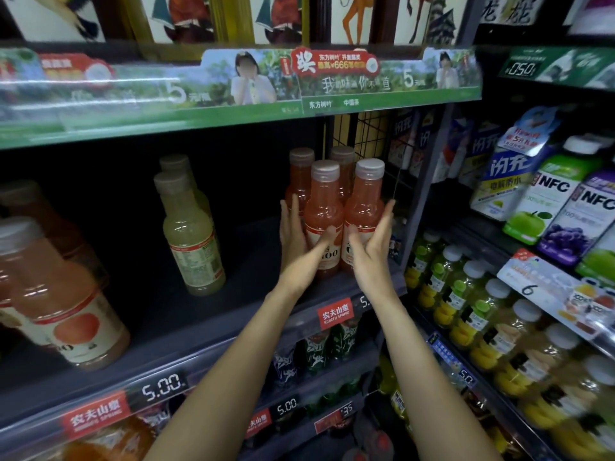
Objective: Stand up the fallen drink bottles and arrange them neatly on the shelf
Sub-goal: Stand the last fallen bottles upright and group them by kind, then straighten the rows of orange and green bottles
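Observation:
Several pink-orange juice bottles (324,207) stand upright in a tight cluster at the right end of the dark shelf (206,314). My left hand (298,237) presses flat against the left side of the front-left bottle. My right hand (372,244) cups the right side of the front-right bottle (364,207). Both hands have their fingers extended along the bottles, squeezing the group from either side. Two pale yellow juice bottles (191,227) stand upright mid-shelf, one behind the other. Pale pink bottles (63,294) stand at the far left, close to the camera.
A black wire divider (372,134) closes off the shelf's right end. Price strips (163,387) run along the shelf edge. A neighbouring rack on the right holds NFC juice bottles (552,201) and yellow-green drinks (466,301). A green banner (233,94) hangs above.

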### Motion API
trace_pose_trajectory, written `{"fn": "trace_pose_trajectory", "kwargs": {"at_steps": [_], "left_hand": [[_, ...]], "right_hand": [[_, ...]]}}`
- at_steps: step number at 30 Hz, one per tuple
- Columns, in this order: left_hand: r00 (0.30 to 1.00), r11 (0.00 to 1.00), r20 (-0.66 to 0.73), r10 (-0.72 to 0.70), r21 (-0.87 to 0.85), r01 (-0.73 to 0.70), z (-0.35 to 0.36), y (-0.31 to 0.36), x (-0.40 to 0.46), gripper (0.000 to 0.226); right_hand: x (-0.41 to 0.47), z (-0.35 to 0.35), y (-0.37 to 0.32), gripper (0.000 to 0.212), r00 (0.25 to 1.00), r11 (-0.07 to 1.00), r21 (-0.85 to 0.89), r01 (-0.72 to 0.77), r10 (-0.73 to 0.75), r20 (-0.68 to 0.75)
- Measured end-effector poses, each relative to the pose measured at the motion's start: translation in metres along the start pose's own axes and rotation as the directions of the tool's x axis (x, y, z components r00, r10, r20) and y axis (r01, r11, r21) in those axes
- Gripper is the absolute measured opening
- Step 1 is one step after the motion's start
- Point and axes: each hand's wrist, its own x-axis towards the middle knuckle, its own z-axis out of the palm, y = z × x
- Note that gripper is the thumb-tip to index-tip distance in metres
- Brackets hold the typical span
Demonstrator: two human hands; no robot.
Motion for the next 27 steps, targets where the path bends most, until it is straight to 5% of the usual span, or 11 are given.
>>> {"fn": "trace_pose_trajectory", "kwargs": {"at_steps": [3, 8, 13, 17, 19, 23, 27], "left_hand": [[0.999, 0.999, -0.025, -0.02, -0.037, 0.019, -0.01, 0.003, -0.004, 0.089], [0.987, 0.958, -0.1, 0.123, 0.27, -0.092, -0.033, 0.032, -0.054, 0.065], [0.952, 0.921, -0.196, 0.236, 0.358, -0.155, -0.085, 0.053, -0.119, 0.035], [0.864, 0.705, -0.186, 0.468, 0.669, -0.238, -0.149, 0.038, -0.167, 0.025], [0.81, 0.662, -0.282, 0.514, 0.732, -0.165, -0.186, 0.028, -0.194, 0.023], [0.66, 0.772, -0.627, 0.415, 0.626, 0.109, -0.268, 0.011, -0.236, 0.024], [0.661, 0.889, -0.71, 0.243, 0.435, 0.141, -0.329, 0.003, -0.237, 0.034]], "right_hand": [[-0.013, -0.003, -0.005, 0.072, 0.994, 0.994, -0.065, 0.084, -0.088, -0.062], [-0.045, -0.002, -0.012, 0.038, 0.871, 0.909, -0.143, 0.392, -0.417, -0.259], [-0.076, 0.026, -0.023, 0.024, 0.852, 0.851, -0.056, 0.521, -0.523, -0.025], [-0.11, 0.073, -0.042, 0.026, 0.729, 0.752, -0.021, 0.659, -0.632, 0.264], [-0.131, 0.098, -0.056, 0.026, 0.661, 0.711, 0.05, 0.701, -0.674, 0.329], [-0.166, 0.147, -0.083, 0.034, 0.665, 0.769, 0.217, 0.601, -0.632, 0.398], [-0.174, 0.2, -0.098, 0.065, 0.765, 0.858, 0.212, 0.469, -0.514, 0.387]]}}
